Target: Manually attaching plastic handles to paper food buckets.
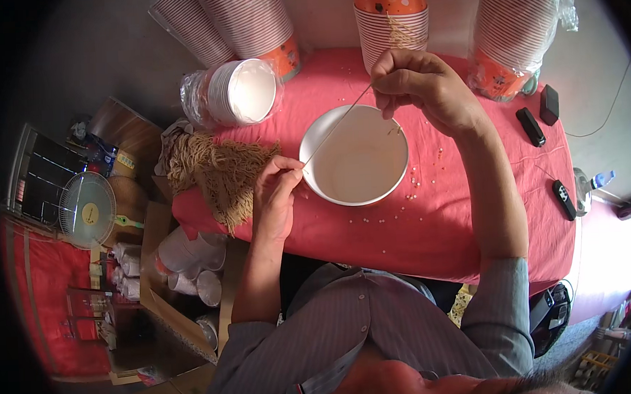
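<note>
A thin, straw-coloured strand (337,128) is stretched slantwise between my two hands, above a large white bowl (364,177). My left hand (276,195) pinches its lower end beside the bowl's left rim. Beyond the bowl's far rim, my right hand (422,87) grips the upper end between thumb and fingers. At the left edge of the table lies a thick heap of similar tan strands (219,174), close to my left hand. Small pale grains (412,186) are scattered on the cloth, mostly right of the bowl. A small tan bit (395,130) shows at the bowl's inner right wall.
Paper tub stacks (251,24) stand along the back of the red-covered table (331,235); a tan tuft (400,33) hangs on the middle stack. Wrapped white tubs (251,90) lie behind the heap. Small black objects (531,127) sit at right. A cardboard box (166,302) stands lower left.
</note>
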The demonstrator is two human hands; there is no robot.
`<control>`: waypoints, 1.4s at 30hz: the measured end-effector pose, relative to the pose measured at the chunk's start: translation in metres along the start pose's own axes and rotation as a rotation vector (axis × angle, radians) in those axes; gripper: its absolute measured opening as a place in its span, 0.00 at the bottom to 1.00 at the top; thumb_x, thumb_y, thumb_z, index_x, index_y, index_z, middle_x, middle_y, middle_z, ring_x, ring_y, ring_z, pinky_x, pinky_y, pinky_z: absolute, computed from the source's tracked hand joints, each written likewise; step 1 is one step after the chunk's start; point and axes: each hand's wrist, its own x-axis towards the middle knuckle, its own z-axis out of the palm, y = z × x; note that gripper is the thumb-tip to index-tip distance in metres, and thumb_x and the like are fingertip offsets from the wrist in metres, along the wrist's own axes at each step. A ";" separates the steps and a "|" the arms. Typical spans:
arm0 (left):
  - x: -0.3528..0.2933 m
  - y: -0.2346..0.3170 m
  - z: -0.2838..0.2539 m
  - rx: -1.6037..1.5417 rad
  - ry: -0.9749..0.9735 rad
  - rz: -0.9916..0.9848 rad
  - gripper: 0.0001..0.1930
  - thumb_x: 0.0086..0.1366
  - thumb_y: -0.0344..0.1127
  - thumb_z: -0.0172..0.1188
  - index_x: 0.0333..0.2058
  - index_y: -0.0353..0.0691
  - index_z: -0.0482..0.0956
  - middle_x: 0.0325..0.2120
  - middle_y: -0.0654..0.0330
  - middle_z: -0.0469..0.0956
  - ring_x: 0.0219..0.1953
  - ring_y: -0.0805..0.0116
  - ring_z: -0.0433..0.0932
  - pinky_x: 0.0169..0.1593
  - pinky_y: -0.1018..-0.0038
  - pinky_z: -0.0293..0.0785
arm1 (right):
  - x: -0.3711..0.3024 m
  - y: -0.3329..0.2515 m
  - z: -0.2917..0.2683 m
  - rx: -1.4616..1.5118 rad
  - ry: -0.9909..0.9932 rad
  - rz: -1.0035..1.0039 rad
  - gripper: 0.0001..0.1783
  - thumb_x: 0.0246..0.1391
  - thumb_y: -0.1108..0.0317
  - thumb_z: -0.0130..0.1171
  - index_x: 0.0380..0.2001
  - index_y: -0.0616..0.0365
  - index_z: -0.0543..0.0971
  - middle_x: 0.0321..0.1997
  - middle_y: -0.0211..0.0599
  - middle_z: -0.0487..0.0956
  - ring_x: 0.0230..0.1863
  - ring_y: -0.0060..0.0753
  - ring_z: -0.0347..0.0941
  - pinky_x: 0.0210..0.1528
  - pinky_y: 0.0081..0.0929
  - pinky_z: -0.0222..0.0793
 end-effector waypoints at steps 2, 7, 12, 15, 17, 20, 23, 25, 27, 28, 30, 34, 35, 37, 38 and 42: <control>-0.001 0.000 -0.001 -0.009 -0.005 -0.002 0.03 0.72 0.29 0.64 0.43 0.39 0.83 0.35 0.67 0.82 0.37 0.78 0.78 0.37 0.76 0.75 | 0.000 -0.002 0.001 -0.001 -0.011 0.009 0.10 0.68 0.64 0.64 0.36 0.59 0.84 0.32 0.34 0.85 0.34 0.27 0.84 0.43 0.28 0.81; -0.002 -0.003 -0.002 -0.068 -0.012 -0.037 0.04 0.72 0.28 0.63 0.43 0.37 0.83 0.38 0.64 0.82 0.37 0.77 0.78 0.38 0.75 0.76 | 0.000 -0.001 -0.003 -0.008 -0.037 0.004 0.09 0.68 0.64 0.65 0.37 0.60 0.84 0.32 0.34 0.85 0.34 0.25 0.83 0.41 0.26 0.81; -0.006 0.008 -0.009 0.328 -0.076 0.070 0.10 0.73 0.29 0.62 0.50 0.34 0.83 0.44 0.62 0.81 0.43 0.77 0.77 0.45 0.74 0.78 | -0.007 -0.006 0.002 -0.080 -0.130 0.002 0.05 0.67 0.72 0.66 0.40 0.63 0.83 0.34 0.34 0.84 0.36 0.26 0.83 0.42 0.29 0.82; -0.003 0.026 -0.004 0.898 -0.102 0.572 0.17 0.73 0.31 0.62 0.57 0.32 0.81 0.57 0.46 0.80 0.57 0.53 0.81 0.61 0.62 0.77 | -0.010 -0.008 0.007 -0.114 -0.245 0.022 0.08 0.66 0.72 0.68 0.43 0.66 0.84 0.36 0.33 0.85 0.39 0.23 0.83 0.45 0.25 0.81; -0.001 0.034 0.016 0.915 -0.146 0.596 0.20 0.71 0.33 0.65 0.59 0.33 0.80 0.57 0.42 0.80 0.60 0.44 0.80 0.64 0.55 0.75 | -0.012 -0.008 0.008 -0.138 -0.370 0.002 0.10 0.66 0.72 0.69 0.45 0.68 0.84 0.37 0.32 0.85 0.40 0.21 0.81 0.49 0.23 0.78; 0.002 0.032 0.038 1.006 -0.200 0.647 0.18 0.68 0.34 0.70 0.54 0.36 0.82 0.49 0.50 0.86 0.55 0.48 0.83 0.67 0.53 0.70 | -0.017 -0.014 0.011 -0.266 -0.396 0.022 0.09 0.66 0.72 0.69 0.44 0.67 0.85 0.37 0.31 0.85 0.41 0.21 0.80 0.49 0.22 0.77; 0.003 0.022 0.041 0.971 -0.204 0.646 0.09 0.69 0.26 0.67 0.47 0.40 0.86 0.35 0.60 0.89 0.44 0.60 0.87 0.69 0.52 0.68 | -0.015 -0.010 0.002 -0.240 -0.412 -0.024 0.09 0.67 0.70 0.70 0.43 0.67 0.85 0.37 0.30 0.85 0.39 0.21 0.80 0.47 0.23 0.77; 0.003 0.021 0.041 0.958 -0.175 0.697 0.09 0.70 0.25 0.67 0.47 0.40 0.86 0.35 0.59 0.88 0.44 0.59 0.87 0.69 0.52 0.69 | -0.018 -0.016 -0.001 -0.252 -0.389 -0.010 0.10 0.67 0.69 0.69 0.44 0.67 0.86 0.36 0.30 0.85 0.37 0.20 0.80 0.45 0.23 0.77; 0.001 0.019 0.039 0.950 -0.137 0.746 0.08 0.71 0.25 0.67 0.47 0.40 0.86 0.36 0.59 0.87 0.44 0.59 0.86 0.68 0.52 0.71 | -0.019 -0.021 -0.002 -0.260 -0.374 0.003 0.11 0.68 0.68 0.69 0.44 0.67 0.86 0.35 0.29 0.84 0.35 0.20 0.80 0.43 0.24 0.77; 0.000 0.018 0.038 0.897 -0.100 0.782 0.07 0.71 0.25 0.67 0.47 0.39 0.86 0.36 0.59 0.86 0.43 0.59 0.86 0.68 0.51 0.72 | -0.019 -0.024 -0.002 -0.358 -0.335 0.020 0.11 0.68 0.67 0.69 0.42 0.67 0.86 0.33 0.30 0.84 0.33 0.20 0.80 0.41 0.25 0.77; -0.003 0.017 0.032 0.787 -0.073 0.787 0.06 0.72 0.25 0.67 0.46 0.39 0.87 0.37 0.59 0.84 0.43 0.60 0.84 0.66 0.50 0.74 | -0.021 -0.026 -0.005 -0.459 -0.291 0.035 0.11 0.69 0.66 0.68 0.41 0.66 0.86 0.32 0.30 0.84 0.32 0.20 0.80 0.38 0.25 0.77; -0.008 0.012 0.012 0.772 -0.105 0.803 0.08 0.70 0.24 0.68 0.46 0.39 0.87 0.37 0.60 0.84 0.46 0.61 0.83 0.67 0.51 0.74 | -0.020 -0.029 -0.007 -0.822 -0.262 0.209 0.11 0.68 0.66 0.68 0.34 0.63 0.86 0.30 0.33 0.85 0.31 0.21 0.82 0.37 0.26 0.77; -0.011 0.013 0.009 0.792 -0.130 0.817 0.08 0.69 0.24 0.69 0.46 0.39 0.87 0.37 0.60 0.85 0.46 0.61 0.83 0.67 0.51 0.74 | -0.020 -0.030 -0.006 -0.876 -0.276 0.258 0.11 0.67 0.66 0.68 0.33 0.62 0.86 0.30 0.34 0.86 0.33 0.21 0.82 0.39 0.26 0.77; -0.015 0.012 0.005 0.806 -0.165 0.836 0.11 0.66 0.25 0.73 0.46 0.40 0.87 0.37 0.61 0.86 0.46 0.61 0.83 0.67 0.51 0.73 | -0.022 -0.026 -0.004 -0.915 -0.307 0.181 0.10 0.66 0.66 0.68 0.34 0.61 0.86 0.30 0.35 0.86 0.34 0.21 0.83 0.40 0.25 0.77; -0.018 0.015 0.005 0.838 -0.192 0.845 0.12 0.64 0.25 0.74 0.47 0.41 0.87 0.37 0.62 0.86 0.46 0.61 0.83 0.67 0.51 0.73 | -0.023 -0.024 -0.005 -0.952 -0.331 0.108 0.09 0.65 0.66 0.69 0.34 0.60 0.87 0.31 0.35 0.86 0.36 0.22 0.83 0.42 0.25 0.78; -0.023 0.012 0.003 1.014 -0.230 0.888 0.21 0.57 0.28 0.80 0.50 0.44 0.87 0.37 0.64 0.86 0.46 0.60 0.81 0.64 0.52 0.73 | -0.020 -0.021 -0.006 -0.844 -0.410 0.114 0.06 0.64 0.68 0.69 0.37 0.61 0.86 0.33 0.33 0.87 0.38 0.22 0.83 0.46 0.25 0.78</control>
